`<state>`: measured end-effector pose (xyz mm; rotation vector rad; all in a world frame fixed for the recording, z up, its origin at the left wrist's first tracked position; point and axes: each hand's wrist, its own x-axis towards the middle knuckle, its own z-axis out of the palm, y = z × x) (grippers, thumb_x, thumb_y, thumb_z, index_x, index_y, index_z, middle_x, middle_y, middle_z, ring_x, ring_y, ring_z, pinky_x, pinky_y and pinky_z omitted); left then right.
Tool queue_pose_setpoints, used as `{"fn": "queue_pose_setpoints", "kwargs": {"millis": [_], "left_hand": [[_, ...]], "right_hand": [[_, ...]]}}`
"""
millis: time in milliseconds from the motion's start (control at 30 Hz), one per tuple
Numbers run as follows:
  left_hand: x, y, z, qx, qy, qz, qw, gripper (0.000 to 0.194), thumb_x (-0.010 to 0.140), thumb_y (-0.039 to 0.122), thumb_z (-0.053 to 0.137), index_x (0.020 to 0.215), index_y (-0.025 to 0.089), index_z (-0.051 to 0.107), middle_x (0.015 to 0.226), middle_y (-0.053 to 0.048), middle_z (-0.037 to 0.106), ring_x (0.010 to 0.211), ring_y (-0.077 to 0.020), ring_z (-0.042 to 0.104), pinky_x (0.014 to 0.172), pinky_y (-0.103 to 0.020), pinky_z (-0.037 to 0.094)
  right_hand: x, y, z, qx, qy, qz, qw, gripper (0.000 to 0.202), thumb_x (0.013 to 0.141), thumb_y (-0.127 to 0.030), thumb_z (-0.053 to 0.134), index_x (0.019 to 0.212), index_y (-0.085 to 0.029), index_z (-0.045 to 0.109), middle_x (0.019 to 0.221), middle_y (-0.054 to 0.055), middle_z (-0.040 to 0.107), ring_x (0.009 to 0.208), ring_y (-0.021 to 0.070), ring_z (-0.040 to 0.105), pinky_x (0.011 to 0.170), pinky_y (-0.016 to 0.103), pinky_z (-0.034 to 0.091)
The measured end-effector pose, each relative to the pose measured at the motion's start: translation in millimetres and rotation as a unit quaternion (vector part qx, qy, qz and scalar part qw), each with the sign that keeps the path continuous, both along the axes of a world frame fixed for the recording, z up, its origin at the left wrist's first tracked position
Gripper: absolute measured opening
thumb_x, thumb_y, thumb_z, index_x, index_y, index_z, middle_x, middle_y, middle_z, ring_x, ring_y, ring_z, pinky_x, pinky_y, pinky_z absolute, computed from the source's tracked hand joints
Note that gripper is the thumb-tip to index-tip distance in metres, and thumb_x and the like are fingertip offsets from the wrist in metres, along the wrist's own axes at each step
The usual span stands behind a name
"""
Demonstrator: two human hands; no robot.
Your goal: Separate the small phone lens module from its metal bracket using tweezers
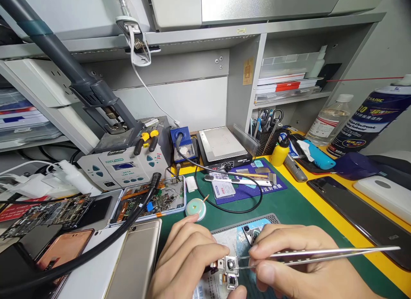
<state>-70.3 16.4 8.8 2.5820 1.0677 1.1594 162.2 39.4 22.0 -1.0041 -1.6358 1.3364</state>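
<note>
Metal tweezers [305, 255] are pinched between the thumb and fingers of my right hand [289, 258], their tips pointing left. Those tips touch the edge of a small camera module [231, 264], which has two square metal-framed lenses. My left hand [192, 258] is curled around the module's left side, with fingertips at its top and thumb near its bottom edge. Beneath both hands lies a printed light-blue and white sheet [237, 239]. Another phone camera part [252, 232] rests on the sheet, partly hidden by my right hand.
A tray of circuit boards [183, 194] and a gold phone [135, 260] are at left, crossed by a black hose [105, 241]. Behind stand a hot-air station [123, 168] and a heating plate [221, 145]. A black phone [362, 217], bottle [330, 119] and spray can [369, 119] are right.
</note>
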Motion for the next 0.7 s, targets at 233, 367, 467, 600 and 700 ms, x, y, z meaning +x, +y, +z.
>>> {"fn": "queue_pose_setpoints", "kwargs": {"millis": [233,367,467,600,700], "left_hand": [[-0.7,2.1,0.8,-0.005,0.006,0.0,1.0,0.038,0.078,0.014,0.077,0.11,0.018,0.057,0.084,-0.001,0.065,0.083,-0.018,0.066,0.1,-0.043,0.055],[4.5,-2.0,-2.7,0.001,-0.007,0.041,0.999,0.038,0.08,0.02,0.076,0.113,0.017,0.057,0.088,-0.002,0.064,0.085,-0.0186,0.066,0.1,-0.043,0.053],[11.3,-6.4,-7.9,0.009,-0.053,0.123,0.991,0.036,0.085,0.04,0.074,0.109,0.018,0.058,0.09,-0.002,0.064,0.089,-0.0208,0.064,0.103,-0.045,0.047],[16.7,-6.3,-11.3,0.055,-0.085,0.156,0.983,0.036,0.078,0.038,0.081,0.097,0.018,0.058,0.088,-0.002,0.063,0.088,-0.0206,0.061,0.104,-0.047,0.044],[18.7,-4.2,-10.2,0.089,-0.085,0.158,0.98,0.027,0.077,0.029,0.08,0.088,0.019,0.057,0.084,-0.002,0.062,0.084,-0.0196,0.06,0.101,-0.048,0.046]], "right_hand": [[-0.3,-2.2,-1.6,-0.013,0.001,-0.002,1.0,0.005,0.078,-0.023,0.084,0.082,-0.025,0.086,0.068,0.003,0.076,0.05,0.0121,0.062,0.045,0.019,0.053],[-1.2,-0.7,-2.5,-0.013,0.017,-0.006,1.0,0.005,0.08,-0.024,0.083,0.083,-0.025,0.086,0.071,0.003,0.078,0.051,0.0116,0.063,0.046,0.018,0.052],[-0.2,-0.2,-2.9,-0.027,0.014,-0.001,1.0,0.004,0.081,-0.025,0.082,0.084,-0.025,0.085,0.071,0.002,0.078,0.052,0.0118,0.065,0.048,0.018,0.053],[0.9,-0.8,-2.5,-0.018,0.008,-0.001,1.0,0.004,0.081,-0.026,0.082,0.083,-0.024,0.085,0.07,0.002,0.078,0.052,0.0118,0.064,0.047,0.018,0.053],[0.2,-0.9,-2.2,-0.024,0.013,0.004,1.0,0.004,0.082,-0.026,0.081,0.084,-0.024,0.085,0.071,0.002,0.078,0.052,0.0116,0.065,0.048,0.018,0.053]]}}
